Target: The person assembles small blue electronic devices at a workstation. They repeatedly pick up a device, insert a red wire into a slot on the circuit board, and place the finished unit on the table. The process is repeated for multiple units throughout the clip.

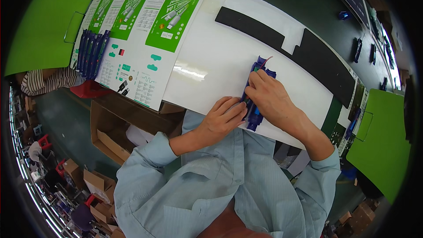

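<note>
A long, narrow blue plastic housing (254,122) lies on the white work surface in front of me. A thin reddish wire (267,60) sticks out at its far end, and a bit of green shows inside it. My left hand (223,117) has its fingers curled against the housing's near left side, gripping it. Across the middle of the housing reaches my right hand (272,99), thumb and fingers closed and pressed down on it. Its fingertips hide whatever lies beneath them.
Several similar blue housings (91,55) stand side by side on printed packaging sheets (145,68) at the left. Black foam strips (251,27) line the far edge. Green panels (48,17) flank the bench, and a striped sleeve (55,80) shows at left. An open cardboard box (105,125) sits below.
</note>
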`<state>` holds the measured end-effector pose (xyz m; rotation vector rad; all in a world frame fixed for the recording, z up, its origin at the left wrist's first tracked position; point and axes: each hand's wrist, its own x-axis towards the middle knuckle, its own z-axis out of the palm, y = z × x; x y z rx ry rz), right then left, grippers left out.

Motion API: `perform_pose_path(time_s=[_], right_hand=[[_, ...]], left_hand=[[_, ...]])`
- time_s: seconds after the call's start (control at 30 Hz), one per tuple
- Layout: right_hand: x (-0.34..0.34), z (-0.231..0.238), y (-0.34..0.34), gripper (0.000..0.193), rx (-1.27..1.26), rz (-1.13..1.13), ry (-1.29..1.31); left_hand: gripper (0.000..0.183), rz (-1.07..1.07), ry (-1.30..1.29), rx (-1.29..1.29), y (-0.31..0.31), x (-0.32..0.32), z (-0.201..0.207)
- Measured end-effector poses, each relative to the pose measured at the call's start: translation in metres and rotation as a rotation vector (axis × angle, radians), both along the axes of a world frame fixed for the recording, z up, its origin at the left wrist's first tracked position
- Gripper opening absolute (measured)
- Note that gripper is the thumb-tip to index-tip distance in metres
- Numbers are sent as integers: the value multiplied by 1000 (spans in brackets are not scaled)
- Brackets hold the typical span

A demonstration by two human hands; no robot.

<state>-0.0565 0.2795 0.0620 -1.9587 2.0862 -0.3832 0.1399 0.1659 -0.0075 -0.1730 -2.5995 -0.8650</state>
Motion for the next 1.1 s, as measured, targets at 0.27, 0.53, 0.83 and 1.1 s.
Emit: perform_pose_path(time_s=[0.27, 0.53, 0.83, 1.1], right_hand=[[-1, 0, -1, 9, 49, 21, -24], [-3, -4, 0, 8, 12, 127, -47], [-34, 10, 11, 15, -223, -229, -305], [-144, -41, 10, 34, -160, -626, -82]], left_hand=[[43, -8, 22, 7, -2, 0, -3], [42, -10, 32, 13, -3, -2, -3], [38, -37, -126, -123, -9, -3, 16], [32, -173, -335, -227, -18, -21, 52]])
